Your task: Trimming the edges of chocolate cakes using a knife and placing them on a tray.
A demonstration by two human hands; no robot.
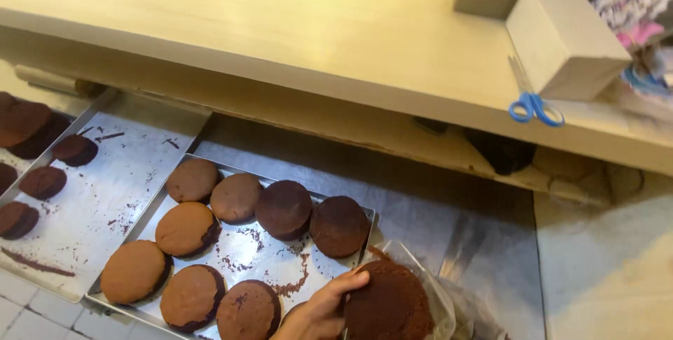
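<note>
Nearest, one hand (324, 307), which side I cannot tell, grips a dark brown round cake (389, 305) at its left edge, fingers curled over the rim, holding it at the mouth of a clear plastic bag (438, 291). Just left, touching the wrist, a steel tray (263, 259) carries nine more round cakes amid crumbs. Beyond lies a second tray (105, 193) with a few darker cakes. Farther back, blue-handled scissors (535, 109) and a cardboard box (564, 42) rest on the pale shelf (280, 31).
</note>
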